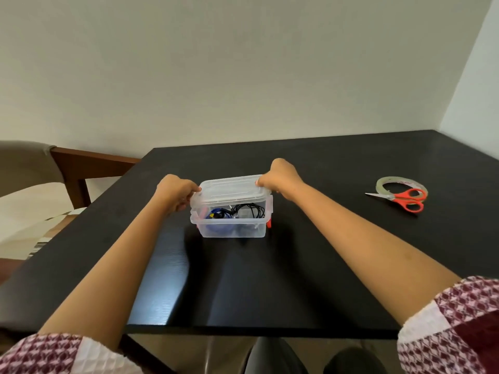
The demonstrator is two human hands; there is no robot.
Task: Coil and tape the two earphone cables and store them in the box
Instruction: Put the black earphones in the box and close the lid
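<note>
Lid point(232, 188) held over box point(232, 231), mid table point(324, 252).
L hand point(175, 193) & R hand point(280, 177) clamp lid ends, fingers curled; blue cable point(218, 214), black cable point(249, 209) in box. Tape point(388, 182), scissors point(407, 198) well to R.

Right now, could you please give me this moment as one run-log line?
phase: lidding; lid: over box, unlatched; earphone cables: inside box; left hand: grips lid's left end; right hand: grips lid's right end

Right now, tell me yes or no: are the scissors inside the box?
No, the scissors lie on the table, partly across the tape roll, well to the right of the box.
</note>
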